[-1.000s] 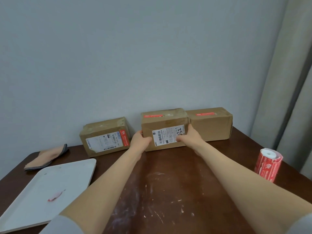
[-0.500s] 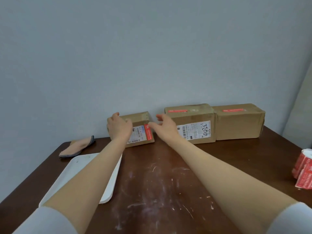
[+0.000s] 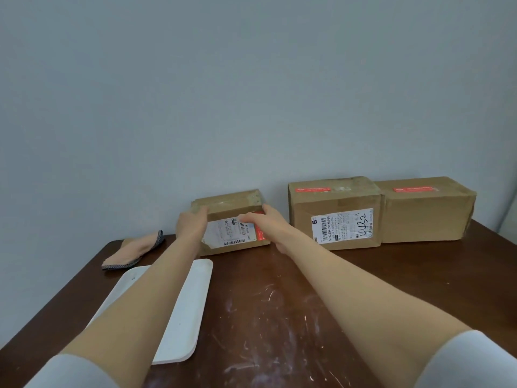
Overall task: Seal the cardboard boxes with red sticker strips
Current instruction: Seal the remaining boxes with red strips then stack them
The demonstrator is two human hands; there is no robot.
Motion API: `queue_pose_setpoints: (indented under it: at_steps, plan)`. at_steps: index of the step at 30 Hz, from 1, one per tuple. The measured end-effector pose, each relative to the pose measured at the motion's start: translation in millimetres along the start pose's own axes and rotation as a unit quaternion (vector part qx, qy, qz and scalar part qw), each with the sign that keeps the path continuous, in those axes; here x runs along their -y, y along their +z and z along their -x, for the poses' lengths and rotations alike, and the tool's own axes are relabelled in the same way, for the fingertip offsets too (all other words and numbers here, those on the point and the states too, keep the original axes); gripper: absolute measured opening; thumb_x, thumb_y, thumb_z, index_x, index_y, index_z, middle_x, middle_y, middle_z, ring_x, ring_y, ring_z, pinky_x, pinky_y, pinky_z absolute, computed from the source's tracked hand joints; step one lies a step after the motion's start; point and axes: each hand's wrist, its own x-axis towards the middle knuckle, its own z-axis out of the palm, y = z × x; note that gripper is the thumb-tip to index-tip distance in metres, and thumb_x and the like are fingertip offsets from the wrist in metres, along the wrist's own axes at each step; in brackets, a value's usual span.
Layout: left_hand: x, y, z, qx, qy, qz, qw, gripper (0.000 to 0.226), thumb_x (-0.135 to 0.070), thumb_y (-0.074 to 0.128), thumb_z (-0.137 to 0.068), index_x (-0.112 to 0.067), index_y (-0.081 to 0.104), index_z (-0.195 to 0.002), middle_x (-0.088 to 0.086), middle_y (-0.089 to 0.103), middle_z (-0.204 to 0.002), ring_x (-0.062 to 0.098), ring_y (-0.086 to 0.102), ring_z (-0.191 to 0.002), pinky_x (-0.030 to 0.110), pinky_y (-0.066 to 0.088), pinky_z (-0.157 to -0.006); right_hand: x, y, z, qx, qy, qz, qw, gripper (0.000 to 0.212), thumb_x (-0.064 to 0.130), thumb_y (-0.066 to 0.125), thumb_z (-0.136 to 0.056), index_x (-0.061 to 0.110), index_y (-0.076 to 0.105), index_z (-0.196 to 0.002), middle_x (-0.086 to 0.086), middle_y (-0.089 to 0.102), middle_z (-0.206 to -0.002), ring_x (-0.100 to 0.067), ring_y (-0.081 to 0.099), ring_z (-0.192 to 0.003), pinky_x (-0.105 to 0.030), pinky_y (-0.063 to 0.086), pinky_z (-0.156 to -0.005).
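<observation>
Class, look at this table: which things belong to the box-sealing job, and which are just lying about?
Job: left box; middle box and right box, red strips on top.
Lying about: tray; cloth.

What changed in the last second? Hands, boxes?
The left hand and right hand let go of the middle box, moved left, and now grip the small box by its ends. Boxes, tray and cloth stayed put.
</observation>
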Motion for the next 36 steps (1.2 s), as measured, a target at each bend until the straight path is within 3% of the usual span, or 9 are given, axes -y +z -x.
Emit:
queue_pose_setpoints:
  at_steps: [5,8,12,19,21,25,29,34,36]
  plan:
    - [-15.6,-5.6,14.1,-0.05,0.052,0.049,0.996,0.053,-0.036,0.051,-0.09,-0.005,0.043,-0.132,0.012,0.05,-0.131,0.029,0.053,-0.108,0.035,0.038,-0.079,4.4,-8.4,11.4,-0.052,-0.042,-0.022,0.998,0.047,0.025,0.07,-0.085,0.012,0.052,-0.127,0.001,0.064,-0.111,-0.018,0.062,-0.105,-0.031,0.051,-0.088]
    - [-30.8,-12.7,34.0,-0.09,0.087,0.049,0.991,0.045,-0.033,0.05,-0.093,-0.007,0.043,-0.129,0.012,0.043,-0.133,0.026,0.052,-0.096,0.034,0.04,-0.079,15.0,-17.5,31.7,-0.092,-0.072,-0.02,0.993,0.041,0.018,0.067,-0.089,0.01,0.05,-0.125,0.0,0.06,-0.107,-0.013,0.06,-0.094,-0.019,0.046,-0.069]
    - [-47.4,-23.7,72.2,-0.118,0.08,0.054,0.988,0.037,-0.032,0.044,-0.095,-0.009,0.043,-0.124,0.012,0.039,-0.131,0.029,0.05,-0.09,0.035,0.039,-0.075,25.2,-30.7,63.6,-0.153,-0.101,0.007,0.983,0.03,0.027,0.067,-0.089,0.015,0.051,-0.111,-0.002,0.058,-0.108,-0.015,0.057,-0.095,-0.031,0.05,-0.086]
    - [-51.2,-22.8,145.2,-0.083,0.095,0.066,0.99,0.034,-0.033,0.045,-0.093,-0.009,0.046,-0.118,0.01,0.041,-0.126,0.026,0.048,-0.084,0.035,0.037,-0.072,21.0,-66.7,122.2,-0.255,-0.092,0.028,0.962,0.038,0.058,0.06,-0.083,0.02,0.059,-0.081,0.006,0.062,-0.081,-0.019,0.063,-0.087,-0.048,0.054,-0.088]
    - [-48.9,-15.5,165.0,-0.067,0.107,0.065,0.99,0.033,-0.033,0.046,-0.093,-0.008,0.047,-0.115,0.011,0.046,-0.123,0.026,0.049,-0.083,0.035,0.037,-0.071,18.1,-82.9,144.8,-0.287,-0.076,0.028,0.955,0.042,0.055,0.058,-0.086,0.013,0.063,-0.079,0.005,0.061,-0.076,-0.022,0.066,-0.083,-0.049,0.055,-0.085]
    - [-40.7,8.4,197.3,-0.018,0.114,0.072,0.991,0.027,-0.036,0.048,-0.092,-0.012,0.044,-0.102,0.009,0.055,-0.111,0.027,0.054,-0.089,0.037,0.043,-0.075,3.1,-118.0,181.6,-0.336,-0.044,0.026,0.94,0.025,0.044,0.062,-0.086,0.021,0.059,-0.078,0.0,0.066,-0.08,-0.024,0.069,-0.083,-0.047,0.057,-0.082]
    - [-33.7,33.2,226.1,0.035,0.116,0.083,0.989,0.025,-0.036,0.048,-0.094,-0.013,0.043,-0.104,0.006,0.057,-0.103,0.026,0.056,-0.093,0.037,0.046,-0.079,-11.6,-147.6,210.3,-0.364,-0.024,0.029,0.931,0.021,0.037,0.064,-0.085,0.018,0.057,-0.077,-0.003,0.069,-0.083,-0.023,0.069,-0.083,-0.046,0.057,-0.082]
    - [-21.8,55.0,242.6,0.074,0.145,0.089,0.983,0.033,-0.031,0.048,-0.096,-0.011,0.047,-0.123,0.005,0.055,-0.12,0.024,0.055,-0.106,0.037,0.046,-0.087,-24.4,-166.6,232.8,-0.378,-0.016,0.037,0.925,0.018,0.028,0.065,-0.086,0.013,0.058,-0.078,-0.005,0.066,-0.083,-0.025,0.067,-0.088,-0.047,0.057,-0.083]
    - [-16.6,60.6,244.6,0.086,0.149,0.095,0.981,0.036,-0.033,0.046,-0.097,-0.011,0.048,-0.126,0.007,0.054,-0.124,0.022,0.055,-0.103,0.034,0.045,-0.083,-29.1,-170.9,237.1,-0.377,-0.012,0.041,0.925,0.016,0.024,0.066,-0.085,0.014,0.057,-0.076,-0.004,0.065,-0.082,-0.025,0.066,-0.088,-0.047,0.057,-0.084]
